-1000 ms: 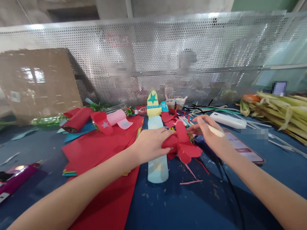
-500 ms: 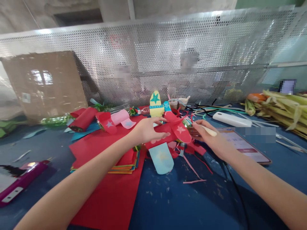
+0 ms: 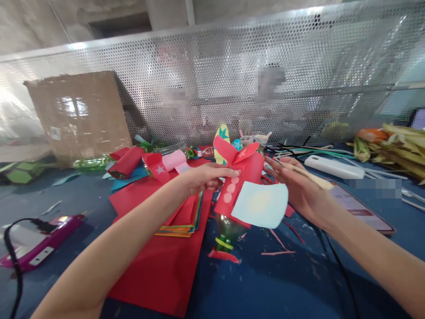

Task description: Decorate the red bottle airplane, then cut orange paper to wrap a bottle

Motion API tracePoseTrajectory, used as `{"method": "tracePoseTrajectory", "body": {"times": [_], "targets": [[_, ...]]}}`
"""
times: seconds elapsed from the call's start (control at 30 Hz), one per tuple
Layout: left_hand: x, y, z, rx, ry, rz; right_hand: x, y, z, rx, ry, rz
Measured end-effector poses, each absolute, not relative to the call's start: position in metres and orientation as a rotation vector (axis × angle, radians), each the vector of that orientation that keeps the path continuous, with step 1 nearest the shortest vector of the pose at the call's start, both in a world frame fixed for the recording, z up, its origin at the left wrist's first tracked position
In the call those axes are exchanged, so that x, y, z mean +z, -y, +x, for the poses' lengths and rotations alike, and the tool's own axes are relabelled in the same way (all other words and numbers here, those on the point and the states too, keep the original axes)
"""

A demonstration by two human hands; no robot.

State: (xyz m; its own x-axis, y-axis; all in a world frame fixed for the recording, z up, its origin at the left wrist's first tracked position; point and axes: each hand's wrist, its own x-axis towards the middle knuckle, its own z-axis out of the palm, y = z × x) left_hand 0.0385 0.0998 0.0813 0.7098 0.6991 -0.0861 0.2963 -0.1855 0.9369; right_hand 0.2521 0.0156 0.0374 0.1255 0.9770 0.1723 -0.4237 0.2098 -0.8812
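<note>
My left hand [image 3: 210, 178] is closed on a toy plane [image 3: 241, 186] made from a green plastic bottle wrapped in red paper. Its bottle neck [image 3: 225, 237], with a yellow band and a red paper strip at the end, points toward me. A pale blue paper wing [image 3: 260, 204] sticks out to the right, and red fins, one with a star, rise at the far end. Beside the plane's right side is my right hand [image 3: 300, 186], with a pale wooden stick [image 3: 307, 173] held across its fingers. Whether its fingertips touch the plane I cannot tell.
Red paper sheets [image 3: 159, 270] and a coloured paper stack lie at left, near a purple power strip [image 3: 49, 243]. Other paper-covered bottles [image 3: 128, 161] lie behind. A phone [image 3: 361, 208], white glue gun [image 3: 334, 167] and corn husks [image 3: 395, 148] are at right. A perforated metal screen [image 3: 212, 75] stands behind.
The plane has been lifted and turned, so its bottle neck now faces me and the blue wing points right. My right hand has drawn slightly away from it, still with the stick.
</note>
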Motion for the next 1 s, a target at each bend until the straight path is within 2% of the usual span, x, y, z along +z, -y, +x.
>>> {"method": "tracePoseTrajectory", "body": {"times": [0.3,0.53,0.73,1.0], "targets": [[0.062,-0.091,0.056,0.577,-0.855,1.129,0.036,-0.012,0.249,1.049,1.032,-0.979],[0.053,-0.101,0.057,0.771,-0.900,1.069,0.020,-0.015,0.251,1.115,1.205,-1.031],[0.043,-0.095,0.063,0.865,-0.879,1.098,0.020,-0.007,0.240,0.988,1.423,-1.219],[0.057,-0.102,0.053,0.840,-0.889,1.272,0.028,-0.015,0.252,1.422,0.920,-0.983]]}}
